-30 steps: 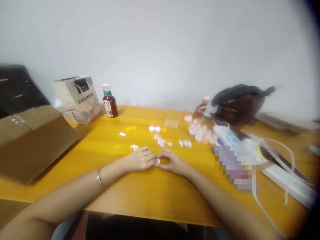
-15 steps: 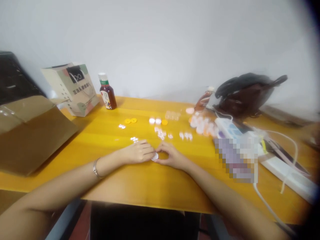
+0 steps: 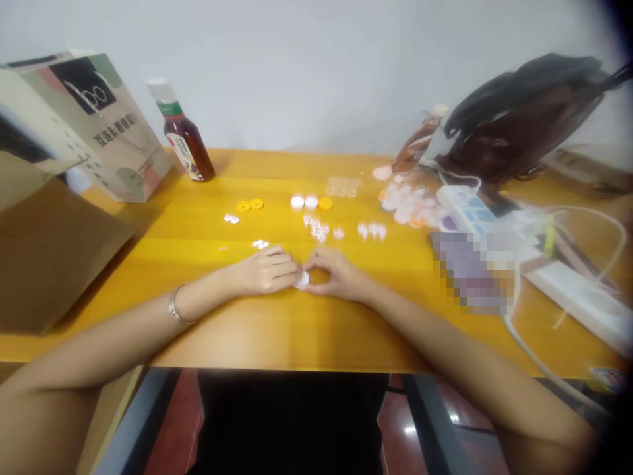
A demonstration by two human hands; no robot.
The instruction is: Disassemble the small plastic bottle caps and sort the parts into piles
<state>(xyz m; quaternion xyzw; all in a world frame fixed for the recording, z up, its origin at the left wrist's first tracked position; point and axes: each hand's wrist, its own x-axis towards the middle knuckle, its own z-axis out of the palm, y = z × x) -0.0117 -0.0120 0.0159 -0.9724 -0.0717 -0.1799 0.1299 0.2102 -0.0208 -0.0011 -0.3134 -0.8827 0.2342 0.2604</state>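
Observation:
A small white round disc is held low over the table between my two hands. My left hand lies palm down with its fingers curled together, their tips at the disc's left side. From the right, my right hand pinches the disc between thumb and bent forefinger, leaving a rounded gap behind them. Just beyond the hands lie several tiny white pieces and a group of small white and red pieces. Blur hides the disc's details.
Two yellow rings, two white round caps and a yellow one lie farther back. A paper bag, sauce bottle and cardboard box stand left. Pale discs, a power strip and dark bag occupy the right.
The head view has tilted downward and come closer, so the table sits higher in the picture. Both hands keep nearly the same grip on the white disc.

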